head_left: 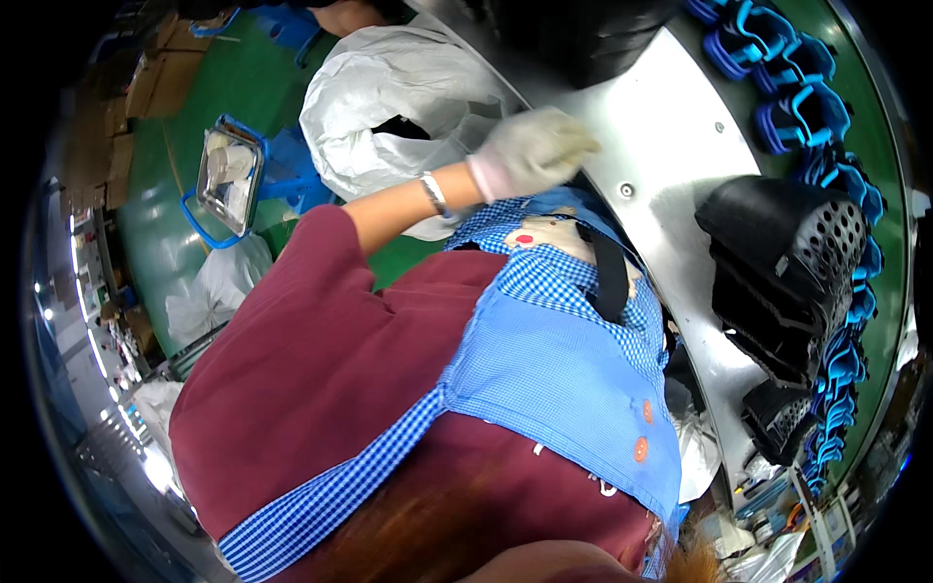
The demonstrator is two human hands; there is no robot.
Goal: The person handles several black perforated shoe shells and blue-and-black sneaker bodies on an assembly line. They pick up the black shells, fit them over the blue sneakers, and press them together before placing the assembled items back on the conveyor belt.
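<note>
My left hand (536,153), in a whitish knit glove with a pink cuff, reaches out over my lap beside the metal work surface (671,126). Motion blurs its fingers, and nothing can be made out in them. A white plastic bag (379,87) with something black inside lies open just beyond the wrist. A black strap-like piece (609,277) rests across my blue checked apron (554,340). On the metal, to the right, sit black molded parts (826,233) with rows of round holes. My right hand does not show.
Several blue and black curved frames (812,112) line the right side. A large black object (583,39) stands at the top of the metal surface. At left are a blue stool with a metal tray (231,175), another white bag (224,287) and cardboard boxes (165,83).
</note>
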